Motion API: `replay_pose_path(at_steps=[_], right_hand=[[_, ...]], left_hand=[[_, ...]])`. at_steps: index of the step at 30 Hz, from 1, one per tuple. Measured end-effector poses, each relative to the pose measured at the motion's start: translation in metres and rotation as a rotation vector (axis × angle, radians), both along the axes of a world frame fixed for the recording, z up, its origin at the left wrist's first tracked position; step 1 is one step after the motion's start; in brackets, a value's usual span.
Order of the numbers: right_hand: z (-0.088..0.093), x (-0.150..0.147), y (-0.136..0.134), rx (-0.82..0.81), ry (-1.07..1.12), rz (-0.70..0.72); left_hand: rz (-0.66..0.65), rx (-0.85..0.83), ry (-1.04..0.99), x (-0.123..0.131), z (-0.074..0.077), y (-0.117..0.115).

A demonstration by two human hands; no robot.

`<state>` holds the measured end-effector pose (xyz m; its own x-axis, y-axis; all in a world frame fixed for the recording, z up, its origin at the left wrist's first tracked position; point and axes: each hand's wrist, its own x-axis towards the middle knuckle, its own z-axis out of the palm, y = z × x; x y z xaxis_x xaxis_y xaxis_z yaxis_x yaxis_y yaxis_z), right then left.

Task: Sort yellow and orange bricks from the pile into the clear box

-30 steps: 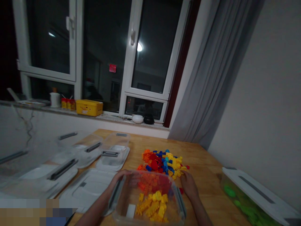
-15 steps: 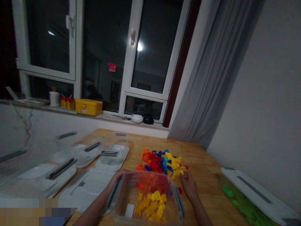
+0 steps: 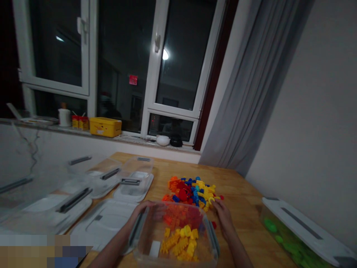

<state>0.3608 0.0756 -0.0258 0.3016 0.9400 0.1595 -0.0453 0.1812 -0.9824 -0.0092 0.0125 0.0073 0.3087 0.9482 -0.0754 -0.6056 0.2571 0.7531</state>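
Observation:
A clear plastic storage box [image 3: 175,262] with grey side clips stands right in front of me, with several yellow toy bricks [image 3: 178,245] inside. My left hand [image 3: 147,209] is closed round its far left corner, the fingers showing faintly through the wall. Beyond the box lies a mixed pile of toy bricks [image 3: 185,193] in orange, red, blue and yellow. At the pile's near right edge, the fingertips of my right hand [image 3: 222,213] pinch a small yellow piece [image 3: 211,201]. A red piece [image 3: 214,225] lies between the box and my right wrist.
Clear boxes with grey clips, one of them [image 3: 134,178] near the window side, stand on the left. A white lid [image 3: 106,219] lies by my left forearm. At right is a white-lidded box [image 3: 301,227] with green pieces. A yellow tub [image 3: 105,127] sits on the windowsill.
My right hand has shifted slightly left and up along the pile's edge, and a rounded yellow piece now shows at its fingertips. My left hand stays on the box.

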Motion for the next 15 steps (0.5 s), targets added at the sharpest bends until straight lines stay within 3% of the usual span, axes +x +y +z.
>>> replay_pose_path(at_steps=[7, 11, 15], right_hand=[[0.027, -0.034, -0.037, -0.03, 0.198, 0.348], [0.041, -0.042, -0.056, -0.117, 0.236, 0.642], [0.046, -0.043, -0.061, -0.109, 0.2, 0.714]], left_hand=[[-0.023, -0.005, -0.022, 0.0, 0.001, -0.002], [-0.037, 0.029, -0.019, 0.001, 0.003, -0.003], [-0.018, 0.01, -0.013, 0.002, 0.006, -0.004]])
